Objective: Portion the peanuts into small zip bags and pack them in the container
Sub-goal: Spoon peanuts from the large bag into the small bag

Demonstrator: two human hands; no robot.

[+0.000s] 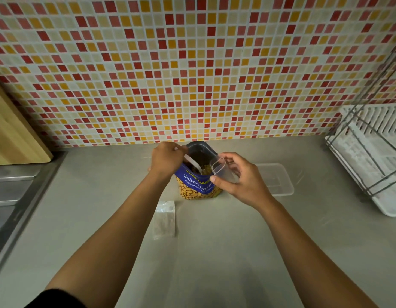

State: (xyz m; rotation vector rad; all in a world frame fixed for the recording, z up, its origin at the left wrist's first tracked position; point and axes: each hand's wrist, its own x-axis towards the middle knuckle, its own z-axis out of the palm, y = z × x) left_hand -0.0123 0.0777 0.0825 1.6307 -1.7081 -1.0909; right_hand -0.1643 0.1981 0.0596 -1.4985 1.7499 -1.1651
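A blue and yellow bag of salted peanuts point(198, 187) stands upright and open at the back of the grey counter point(215, 252). My left hand point(164, 160) grips a white spoon point(192, 163) whose bowl dips into the bag's mouth. My right hand point(243, 181) holds a small clear zip bag point(222, 168) with its mouth spread open, just right of the peanut bag. A clear plastic container point(275, 178) lies on the counter behind my right hand. A stack of flat clear zip bags point(164, 218) rests on the counter in front of the peanut bag.
A white dish rack with a wire frame point(370, 161) stands at the right edge. A wooden board point(12, 130) leans against the tiled wall at the left, above a steel sink edge point(12, 190).
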